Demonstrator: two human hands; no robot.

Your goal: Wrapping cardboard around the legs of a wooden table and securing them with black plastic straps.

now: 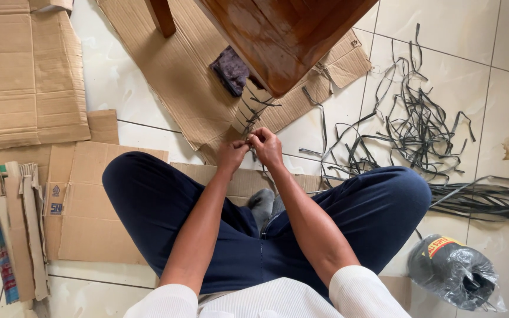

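Pinched by the fingers of both left hand [231, 154] and right hand [267, 146]: 1 thin grey strip [254, 113], long axis running away over the cardboard sheet [178, 70] toward the wooden chair [284, 35].

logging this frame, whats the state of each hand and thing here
left hand: pinched shut on thin grey strip
right hand: pinched shut on the same strip
thin grey strip: held between both hands
loose grey strips: tangled on tiles
cardboard sheets: flattened
wrapped roll: lying in plastic
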